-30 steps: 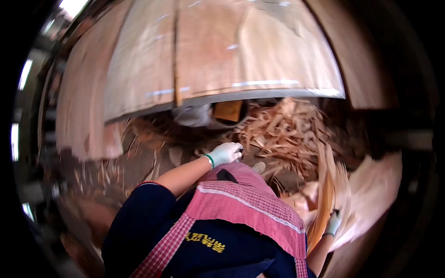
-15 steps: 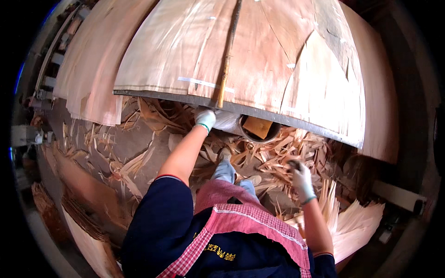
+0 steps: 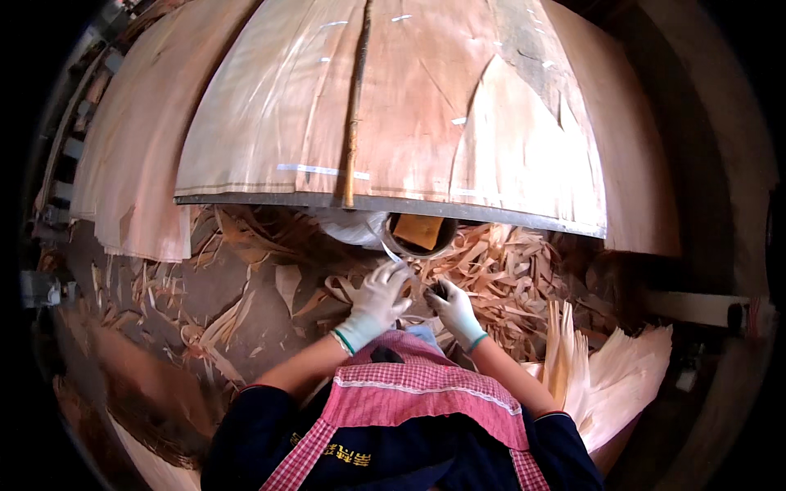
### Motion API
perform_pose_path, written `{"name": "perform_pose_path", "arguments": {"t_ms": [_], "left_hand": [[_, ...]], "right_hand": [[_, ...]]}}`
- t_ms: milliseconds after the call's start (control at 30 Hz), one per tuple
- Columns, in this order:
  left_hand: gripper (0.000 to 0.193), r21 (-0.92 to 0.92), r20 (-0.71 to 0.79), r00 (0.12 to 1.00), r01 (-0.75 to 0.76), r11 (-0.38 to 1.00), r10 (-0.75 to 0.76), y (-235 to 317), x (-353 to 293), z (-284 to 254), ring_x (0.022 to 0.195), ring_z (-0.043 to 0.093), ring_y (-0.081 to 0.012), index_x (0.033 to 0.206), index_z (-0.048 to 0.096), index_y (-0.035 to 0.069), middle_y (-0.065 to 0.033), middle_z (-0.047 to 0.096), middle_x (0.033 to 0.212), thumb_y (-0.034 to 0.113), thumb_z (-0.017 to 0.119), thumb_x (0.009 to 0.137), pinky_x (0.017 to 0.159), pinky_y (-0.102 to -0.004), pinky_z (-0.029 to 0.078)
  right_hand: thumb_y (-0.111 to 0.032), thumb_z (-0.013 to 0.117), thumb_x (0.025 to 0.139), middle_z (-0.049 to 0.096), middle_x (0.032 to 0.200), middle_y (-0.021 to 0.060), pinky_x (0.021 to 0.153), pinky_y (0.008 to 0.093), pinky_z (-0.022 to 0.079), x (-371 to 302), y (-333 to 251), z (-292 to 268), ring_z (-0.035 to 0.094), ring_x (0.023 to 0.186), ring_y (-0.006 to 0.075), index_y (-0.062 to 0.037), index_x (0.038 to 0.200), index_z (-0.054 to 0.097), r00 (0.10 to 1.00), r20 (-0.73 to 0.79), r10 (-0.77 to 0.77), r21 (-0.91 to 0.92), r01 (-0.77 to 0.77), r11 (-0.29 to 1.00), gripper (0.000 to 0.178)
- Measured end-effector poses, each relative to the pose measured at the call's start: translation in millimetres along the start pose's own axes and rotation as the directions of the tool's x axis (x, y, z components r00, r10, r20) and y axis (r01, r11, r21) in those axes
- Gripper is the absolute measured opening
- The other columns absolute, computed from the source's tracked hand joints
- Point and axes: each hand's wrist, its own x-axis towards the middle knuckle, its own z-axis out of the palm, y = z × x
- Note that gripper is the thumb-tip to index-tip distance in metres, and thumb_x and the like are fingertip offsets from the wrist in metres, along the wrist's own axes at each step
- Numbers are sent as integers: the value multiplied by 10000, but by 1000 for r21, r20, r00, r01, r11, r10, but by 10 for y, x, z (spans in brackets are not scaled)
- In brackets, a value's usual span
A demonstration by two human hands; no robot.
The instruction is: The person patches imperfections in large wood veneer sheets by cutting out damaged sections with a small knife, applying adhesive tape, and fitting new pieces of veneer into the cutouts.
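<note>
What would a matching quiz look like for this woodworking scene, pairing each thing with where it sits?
Things:
1. veneer sheets
2. wood scraps
3. left hand
4. apron

Places:
A. checked pink, at the person's front
B. spread flat on the table top
C. gloved white, close beside the right hand
D. piled on the floor below the table edge

Pairs: 1-B, 2-D, 3-C, 4-A
</note>
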Motion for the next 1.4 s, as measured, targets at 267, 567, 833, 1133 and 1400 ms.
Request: {"name": "perform_pose_path", "arguments": {"t_ms": [267,567,833,1133,1400], "left_hand": [[201,-6,445,834,-361,933,325,11,607,59,883,603,-326,936,630,86,-126,635,842,267,549,905,823,-470,439],[256,-327,556,666,-375,868,497,1054,626,34,770,612,-400,976,596,38,-210,621,807,280,518,942,673,-486,457],[257,-11,673,658,-450,893,339,569,565,-262,745,626,-374,911,642,71,-167,632,753,298,524,933,655,-482,464],[210,-111,545,768,-333,936,338,732,507,-181,761,625,-399,920,611,66,-199,633,774,263,551,880,672,-515,467],[238,-163,278,829,-457,874,485,547,258,-242,706,623,-385,921,563,46,-184,622,745,275,508,950,617,-472,487]], "right_hand": [[-169,635,861,685,955,108,739,362,523,-1057,193,-2107,649,846,231,-49,1035,671,824,-563,-65,-488,-268,830,215],[-80,671,808,639,1081,149,858,401,498,-1296,-477,-867,615,1010,346,-77,1166,576,898,-90,-430,-632,282,722,370],[-147,610,828,668,1028,117,791,434,517,-1406,-243,-1437,637,944,333,-136,1052,663,975,-211,-69,-858,-151,490,231],[-191,660,821,600,1115,100,837,419,501,-915,-459,-658,578,1056,318,-122,1172,585,914,160,-373,-730,364,578,365],[-38,631,798,615,1046,149,794,398,494,-873,-482,-616,604,924,345,-39,987,650,851,141,-506,-575,486,658,189]]}}
